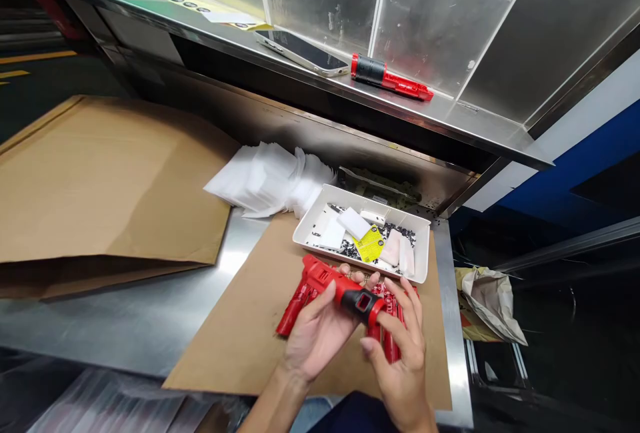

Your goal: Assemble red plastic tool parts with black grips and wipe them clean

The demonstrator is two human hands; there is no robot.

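Note:
My left hand [317, 333] holds a red plastic tool [334, 285] with a black end, fingers curled round its body. My right hand [400, 346] grips the same tool at its black end [365, 303], fingers wrapped over it. Both hands hover over a cardboard sheet [240, 333] on the steel bench. Under the hands lie several more red tool pieces [295, 303]. Just beyond them stands a white tray [310, 223] with small white packets, a yellow label and tiny black parts.
A pile of white bags [270, 179] lies behind the tray. On the steel shelf [450, 113] above rest a phone [300, 51] and another red and black tool [390, 77]. A large folded cardboard [100, 186] covers the bench's left. Crumpled paper [493, 303] sits at the right.

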